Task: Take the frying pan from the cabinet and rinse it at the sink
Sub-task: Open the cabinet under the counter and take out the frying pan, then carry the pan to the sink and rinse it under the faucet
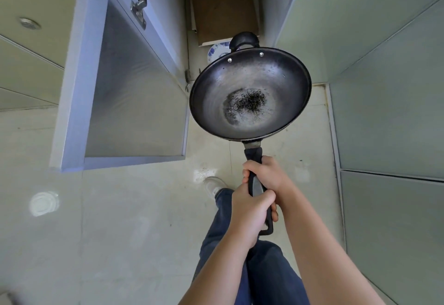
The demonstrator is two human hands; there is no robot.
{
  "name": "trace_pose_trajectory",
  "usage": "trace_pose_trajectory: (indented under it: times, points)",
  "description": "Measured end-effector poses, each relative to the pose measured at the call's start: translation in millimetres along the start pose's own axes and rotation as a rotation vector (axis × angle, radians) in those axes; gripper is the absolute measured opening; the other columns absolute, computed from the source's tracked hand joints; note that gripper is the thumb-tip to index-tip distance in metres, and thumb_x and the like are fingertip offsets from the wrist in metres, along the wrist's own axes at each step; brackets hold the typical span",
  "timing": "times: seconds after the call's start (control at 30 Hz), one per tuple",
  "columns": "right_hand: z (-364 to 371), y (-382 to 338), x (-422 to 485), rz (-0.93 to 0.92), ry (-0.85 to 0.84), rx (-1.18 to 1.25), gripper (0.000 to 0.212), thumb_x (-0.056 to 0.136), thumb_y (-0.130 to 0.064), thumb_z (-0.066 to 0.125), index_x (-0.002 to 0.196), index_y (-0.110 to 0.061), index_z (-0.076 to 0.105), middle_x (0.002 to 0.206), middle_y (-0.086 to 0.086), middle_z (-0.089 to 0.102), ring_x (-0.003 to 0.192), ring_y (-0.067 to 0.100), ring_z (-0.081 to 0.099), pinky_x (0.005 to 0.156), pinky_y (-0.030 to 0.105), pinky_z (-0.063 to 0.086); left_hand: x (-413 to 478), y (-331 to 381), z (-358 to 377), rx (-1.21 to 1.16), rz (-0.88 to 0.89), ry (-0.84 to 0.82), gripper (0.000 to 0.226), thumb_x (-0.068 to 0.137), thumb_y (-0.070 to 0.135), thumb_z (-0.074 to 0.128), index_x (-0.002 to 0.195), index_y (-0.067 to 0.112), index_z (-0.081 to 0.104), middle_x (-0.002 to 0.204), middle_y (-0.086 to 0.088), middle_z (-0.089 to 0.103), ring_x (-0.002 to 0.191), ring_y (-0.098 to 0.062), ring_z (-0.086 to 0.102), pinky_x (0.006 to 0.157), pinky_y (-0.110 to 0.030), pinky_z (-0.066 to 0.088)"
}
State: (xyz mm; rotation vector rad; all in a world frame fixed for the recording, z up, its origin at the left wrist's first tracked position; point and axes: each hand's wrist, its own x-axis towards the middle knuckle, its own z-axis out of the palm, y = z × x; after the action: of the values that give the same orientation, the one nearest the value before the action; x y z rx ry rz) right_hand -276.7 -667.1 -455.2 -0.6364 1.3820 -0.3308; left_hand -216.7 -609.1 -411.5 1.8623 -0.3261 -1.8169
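A dark round frying pan [249, 93] hangs in the air over the floor, just outside the open cabinet [225, 11]. Black specks lie in the middle of its bowl, and a small loop handle sits on its far rim. Its long black handle [255, 184] points toward me. My right hand [266, 172] grips the handle nearer the pan. My left hand [249, 211] grips the same handle closer to its end. No sink is in view.
The cabinet door [125, 93] stands swung open on the left, its hinge at the top. Inside the cabinet lie a brown board and a blue-patterned plate [216, 52]. Pale green cabinet fronts [389, 88] run along the right. My legs and a white shoe show above the tiled floor.
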Motion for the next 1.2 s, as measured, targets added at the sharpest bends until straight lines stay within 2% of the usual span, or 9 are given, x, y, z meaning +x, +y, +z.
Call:
trace_pose_trajectory:
  times: [0.13,0.27,0.47,0.6,0.73,0.9,1.2]
  points:
    - [-15,10,-28,0.022,0.026,0.014,0.036,0.08,0.0,0.051,0.045,-0.007,0.052,0.04,0.0,0.055,0.047,0.018,0.051,0.052,0.026,0.044,-25,-10,17,0.021,-0.048,-0.007,0.017,0.075,-0.003,0.046,0.07,0.013,0.053,0.04,0.002,0.049,0.033,-0.014,0.045,0.045,-0.024,0.038]
    - [-37,20,-59,0.06,0.056,0.051,0.032,0.082,0.003,0.049,0.05,-0.003,0.05,0.042,0.003,0.053,0.039,0.012,0.052,0.043,0.018,0.045,-54,-20,40,0.045,-0.075,-0.041,0.014,0.075,-0.003,0.046,0.07,0.009,0.05,0.037,0.004,0.048,0.031,-0.011,0.045,0.042,-0.022,0.036]
    - [-71,35,-99,0.106,0.131,0.149,0.033,0.082,0.004,0.049,0.05,-0.004,0.05,0.043,0.005,0.053,0.041,0.015,0.05,0.045,0.022,0.044,-90,-24,72,0.131,-0.094,-0.127,0.015,0.075,-0.003,0.045,0.075,0.011,0.052,0.039,0.004,0.049,0.03,-0.009,0.046,0.042,-0.02,0.038]
    - [-91,36,-126,0.095,0.175,0.268,0.031,0.083,0.007,0.046,0.054,-0.004,0.047,0.04,0.004,0.051,0.036,0.013,0.048,0.041,0.017,0.042,-110,-23,91,0.224,-0.054,-0.183,0.022,0.074,-0.004,0.045,0.076,0.018,0.051,0.043,0.001,0.05,0.031,-0.011,0.046,0.041,-0.021,0.04]
    - [-102,36,-148,0.071,0.254,0.321,0.027,0.081,0.002,0.05,0.054,-0.004,0.048,0.049,0.008,0.05,0.047,0.019,0.048,0.052,0.028,0.043,-126,-20,101,0.312,0.003,-0.237,0.023,0.073,-0.003,0.046,0.076,0.019,0.052,0.044,0.0,0.051,0.031,-0.013,0.046,0.039,-0.021,0.041]
    - [-105,18,-175,-0.025,0.308,0.413,0.032,0.082,0.006,0.046,0.053,-0.006,0.046,0.044,0.002,0.049,0.039,0.014,0.049,0.043,0.021,0.043,-145,-8,104,0.395,0.049,-0.293,0.017,0.074,-0.004,0.047,0.07,0.012,0.051,0.043,0.0,0.05,0.031,-0.013,0.045,0.036,-0.02,0.04]
    - [-86,-10,-228,-0.169,0.43,0.455,0.035,0.079,0.006,0.048,0.048,-0.01,0.047,0.042,0.002,0.052,0.043,0.018,0.05,0.05,0.026,0.044,-188,12,87,0.523,0.222,-0.385,0.011,0.074,-0.004,0.049,0.072,0.007,0.05,0.035,0.003,0.048,0.029,-0.012,0.045,0.04,-0.022,0.043]
